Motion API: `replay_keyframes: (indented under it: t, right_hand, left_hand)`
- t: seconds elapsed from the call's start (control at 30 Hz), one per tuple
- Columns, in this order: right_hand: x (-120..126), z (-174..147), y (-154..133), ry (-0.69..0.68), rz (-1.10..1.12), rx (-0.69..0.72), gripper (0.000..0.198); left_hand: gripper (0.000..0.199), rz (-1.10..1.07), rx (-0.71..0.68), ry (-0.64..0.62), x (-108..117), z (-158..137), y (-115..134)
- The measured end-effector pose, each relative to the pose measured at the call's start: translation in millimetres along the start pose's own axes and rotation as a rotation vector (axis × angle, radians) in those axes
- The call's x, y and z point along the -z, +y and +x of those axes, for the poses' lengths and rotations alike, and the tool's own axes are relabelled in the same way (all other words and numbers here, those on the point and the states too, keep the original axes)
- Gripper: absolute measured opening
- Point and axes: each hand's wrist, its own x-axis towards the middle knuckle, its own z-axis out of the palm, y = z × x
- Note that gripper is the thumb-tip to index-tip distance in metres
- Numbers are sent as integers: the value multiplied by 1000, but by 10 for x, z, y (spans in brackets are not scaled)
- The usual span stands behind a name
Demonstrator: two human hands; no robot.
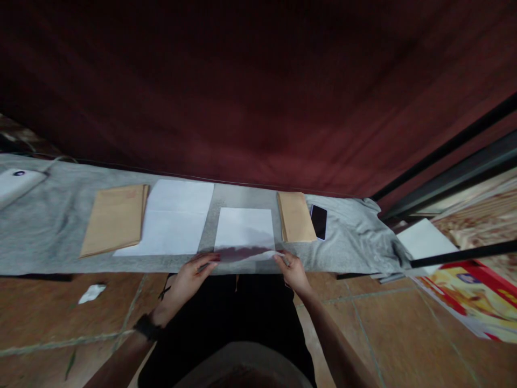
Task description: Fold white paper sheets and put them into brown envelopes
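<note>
- Left hand (pixel 197 271), right hand (pixel 292 272): fingers nearly closed, pinching near edge of white sheet (pixel 244 227), probably to steady its raised fold.
- Sheet on table (pixel 60 221), between left brown stack (pixel 114 220) and right brown stack (pixel 297 216); both likely within reach.

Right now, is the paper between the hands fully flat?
The paper is partly lifted: near edge raised between left hand and right hand, far part flat.

Nothing I can read from here — just a faint reddish marking (pixel 132 194) on the brown paper stack (pixel 113 221) toward the cloth's (pixel 52 229) left end, and a blurred badge (pixel 468 278) on the red-and-yellow box (pixel 476 302) past its right edge.
</note>
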Motion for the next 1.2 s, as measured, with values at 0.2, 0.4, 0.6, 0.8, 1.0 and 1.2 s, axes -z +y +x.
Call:
replay_keyframes:
  t: [0.2, 0.4, 0.6, 0.8, 1.0, 1.2]
  right_hand:
    - [-194, 377, -14, 84, 179, -182, 39]
    - [-361, 623, -32, 110, 68, -273, 34]
    - [-419, 872, -81, 15, -303, -308, 29]
    - [-470, 1098, -134, -15, -506, -334, 30]
    - [-490, 1275, -137, -31, -620, -363, 31]
    - [-572, 1345, -112, -8, -701, -318, 33]
  left_hand:
    - [48, -109, 247, 109, -113, 288, 78]
    - [47, -131, 353, 139, -176, 520, 14]
    - [43, 156, 389, 98, -136, 725, 130]
    - [43, 509, 483, 64, -116, 930, 309]
    - [44, 604, 507, 39, -130, 1079, 379]
    - [44, 685, 496, 63, -204, 1140, 369]
